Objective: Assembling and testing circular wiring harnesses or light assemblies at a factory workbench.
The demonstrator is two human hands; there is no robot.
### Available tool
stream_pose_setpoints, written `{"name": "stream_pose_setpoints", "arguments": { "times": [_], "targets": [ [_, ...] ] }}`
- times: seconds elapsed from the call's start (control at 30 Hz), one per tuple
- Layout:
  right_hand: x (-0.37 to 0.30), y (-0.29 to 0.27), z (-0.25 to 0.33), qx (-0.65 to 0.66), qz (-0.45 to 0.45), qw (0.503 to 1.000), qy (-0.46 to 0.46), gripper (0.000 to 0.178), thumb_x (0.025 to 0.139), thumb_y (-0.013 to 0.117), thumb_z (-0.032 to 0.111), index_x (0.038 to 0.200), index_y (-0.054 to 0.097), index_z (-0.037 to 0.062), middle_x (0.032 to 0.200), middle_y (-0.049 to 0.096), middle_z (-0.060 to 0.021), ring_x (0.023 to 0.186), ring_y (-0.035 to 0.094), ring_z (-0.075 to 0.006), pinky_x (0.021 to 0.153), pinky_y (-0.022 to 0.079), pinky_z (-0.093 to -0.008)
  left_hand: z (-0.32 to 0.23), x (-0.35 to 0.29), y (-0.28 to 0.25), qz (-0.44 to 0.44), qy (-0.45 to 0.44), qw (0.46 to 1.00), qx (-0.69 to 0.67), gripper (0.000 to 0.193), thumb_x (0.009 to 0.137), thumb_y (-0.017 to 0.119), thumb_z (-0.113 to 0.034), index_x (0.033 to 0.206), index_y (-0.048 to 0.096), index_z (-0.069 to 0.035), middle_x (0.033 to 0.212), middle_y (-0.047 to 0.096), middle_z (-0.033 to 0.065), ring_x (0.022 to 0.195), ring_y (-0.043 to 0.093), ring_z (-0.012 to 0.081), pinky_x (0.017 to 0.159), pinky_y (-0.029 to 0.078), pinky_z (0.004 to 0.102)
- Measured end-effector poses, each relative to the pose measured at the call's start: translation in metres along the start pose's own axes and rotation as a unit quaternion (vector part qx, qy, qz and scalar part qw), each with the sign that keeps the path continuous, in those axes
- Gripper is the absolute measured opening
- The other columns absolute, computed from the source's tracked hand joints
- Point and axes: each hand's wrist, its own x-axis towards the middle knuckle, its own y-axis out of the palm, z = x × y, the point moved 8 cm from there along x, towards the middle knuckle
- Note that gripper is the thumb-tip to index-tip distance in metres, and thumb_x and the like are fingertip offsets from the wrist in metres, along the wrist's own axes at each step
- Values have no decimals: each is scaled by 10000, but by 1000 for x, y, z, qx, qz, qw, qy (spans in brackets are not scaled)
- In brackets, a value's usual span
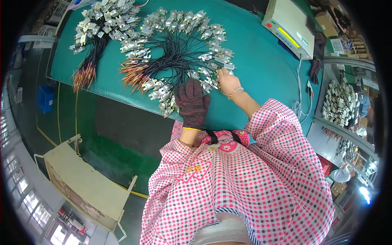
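Note:
Many small silvery metal parts with round faces and black leads fan out on the green tabletop in a ring-shaped bundle (pixel 173 53). Their leads gather toward copper-coloured ends (pixel 134 74) at the left. My left hand (pixel 192 103), in a dark knitted glove, lies over the near side of the bundle, fingers stretched away from me; what is under the palm is hidden. My bare right hand (pixel 229 83), a bracelet at its wrist, closes its fingers at a metal part (pixel 229 66) on the ring's right side. The fingertips are partly hidden.
A second bundle (pixel 96 36) of the same parts lies at the far left. At the back right stands a cream instrument (pixel 289 28) with a yellow-lit display; its grey cable (pixel 300 87) ends in clips. A dark glove (pixel 315 70) lies near the table's right edge. A cream cart (pixel 87 181) stands at left.

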Motion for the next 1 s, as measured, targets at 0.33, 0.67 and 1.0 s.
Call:
{"name": "stream_pose_setpoints", "arguments": {
  "times": [0.33, 0.67, 1.0],
  "targets": [
    [19, 6, -16, -56, 19, 998, 11, 262, 765, 568, 69, 1000, 466, 16, 1021, 520, -162, 771, 638, -317, 624, 531, -400, 29, -40, -16, 53, -46, 995, 76, 483, 737, 582, -186, 1214, 520, -232, 1240, 461, 121, 1099, 481, 289, 936, 350, 470],
    [5, -3, 0, -36, 106, 987, -113, 217, 766, 626, 151, 876, 514, 0, 897, 588, -197, 790, 622, -348, 643, 505, -428, 24, -48, -13, 33, -83, 996, 7, 588, 643, 644, -114, 1209, 530, -227, 1236, 473, 89, 1115, 470, 284, 957, 314, 506],
    [-3, -35, 30, -33, -102, 968, -227, 240, 781, 632, 233, 868, 546, 26, 828, 571, -138, 798, 571, -332, 696, 460, -406, -51, -89, 26, 109, -124, 981, -102, 470, 773, 602, -157, 1214, 493, -39, 1247, 468, 157, 1057, 518, 303, 857, 432, 390]
  ]
}}
